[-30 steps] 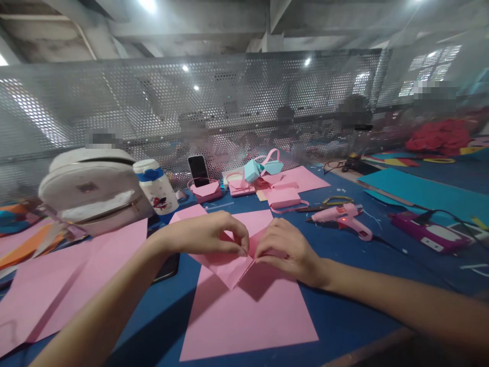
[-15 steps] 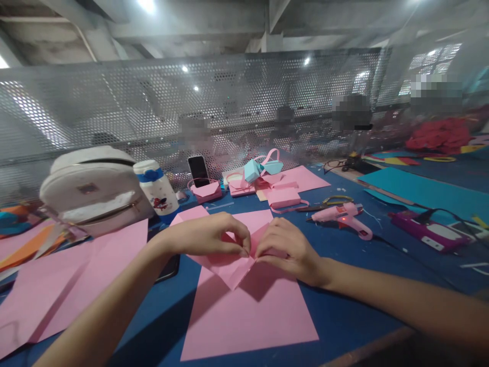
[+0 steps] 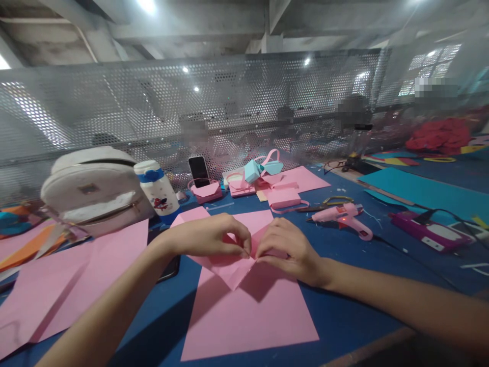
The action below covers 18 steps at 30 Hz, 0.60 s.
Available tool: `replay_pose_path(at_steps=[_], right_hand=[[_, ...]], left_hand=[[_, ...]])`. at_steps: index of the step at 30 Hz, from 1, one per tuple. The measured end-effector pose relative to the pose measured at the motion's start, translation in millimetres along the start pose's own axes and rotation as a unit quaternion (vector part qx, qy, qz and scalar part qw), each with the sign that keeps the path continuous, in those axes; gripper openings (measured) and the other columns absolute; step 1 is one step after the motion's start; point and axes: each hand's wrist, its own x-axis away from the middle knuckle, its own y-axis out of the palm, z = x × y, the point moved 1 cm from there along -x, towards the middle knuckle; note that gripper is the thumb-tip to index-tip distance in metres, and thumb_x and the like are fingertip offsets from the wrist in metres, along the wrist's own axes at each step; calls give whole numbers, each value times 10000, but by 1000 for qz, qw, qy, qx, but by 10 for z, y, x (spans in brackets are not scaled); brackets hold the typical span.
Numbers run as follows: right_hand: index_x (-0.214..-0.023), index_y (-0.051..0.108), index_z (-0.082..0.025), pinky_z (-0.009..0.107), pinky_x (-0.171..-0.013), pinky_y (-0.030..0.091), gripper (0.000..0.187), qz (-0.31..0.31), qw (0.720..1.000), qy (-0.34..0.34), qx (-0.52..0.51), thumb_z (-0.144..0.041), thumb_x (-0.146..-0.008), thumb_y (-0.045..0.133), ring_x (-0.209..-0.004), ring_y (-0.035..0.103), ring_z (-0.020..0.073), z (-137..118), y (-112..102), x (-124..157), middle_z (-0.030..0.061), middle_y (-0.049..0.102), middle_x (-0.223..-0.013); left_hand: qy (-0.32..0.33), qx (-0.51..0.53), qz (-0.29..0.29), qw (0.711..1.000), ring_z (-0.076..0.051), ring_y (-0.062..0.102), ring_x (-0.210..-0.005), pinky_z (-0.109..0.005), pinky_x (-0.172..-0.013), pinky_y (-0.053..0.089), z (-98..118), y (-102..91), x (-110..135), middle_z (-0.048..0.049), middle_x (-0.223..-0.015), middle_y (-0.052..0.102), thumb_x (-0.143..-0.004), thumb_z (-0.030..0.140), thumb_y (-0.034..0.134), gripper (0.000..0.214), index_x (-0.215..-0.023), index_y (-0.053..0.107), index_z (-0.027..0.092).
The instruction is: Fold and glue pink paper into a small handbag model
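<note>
Head view, one sheet in work. The pink sheet (image 3: 248, 316) lies flat on the blue table (image 3: 344, 306), at the middle of the near edge, with its far part folded back toward the person into a pointed flap (image 3: 233, 272) raised a little off the sheet. Left hand (image 3: 214, 237) and right hand (image 3: 286, 244) meet over the flap's top edge, each pinching the paper between thumb and fingertips, the two pinches touching. Change over the last second: practically none; both pinches sit at the same spot and the flap has the same shape, with only a slight shift of the camera. Judgement: the fold is being held or pressed in place, not opened or moved on. Around it: a second pink sheet (image 3: 57, 285) at the left near corner, a white bag (image 3: 91, 191) and a bottle (image 3: 157, 187) behind it, a phone (image 3: 198, 171) propped toward the far edge, and scissors (image 3: 332, 201) and a pink glue gun (image 3: 342, 214) right of the hands, untouched.
</note>
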Motion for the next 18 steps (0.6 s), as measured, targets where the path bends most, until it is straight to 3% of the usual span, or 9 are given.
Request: replay_pose_path(at_steps=[18], right_hand=[[-866, 634, -187, 327, -744, 395, 159, 11, 1000, -10, 0, -287, -975, 576, -757, 554, 164, 16, 12, 4, 24, 700, -817]], left_hand=[[-13, -17, 8, 1000, -130, 676, -816, -188, -753, 478, 9, 6, -4, -8, -892, 749, -876, 84, 596, 158, -900, 726, 169]])
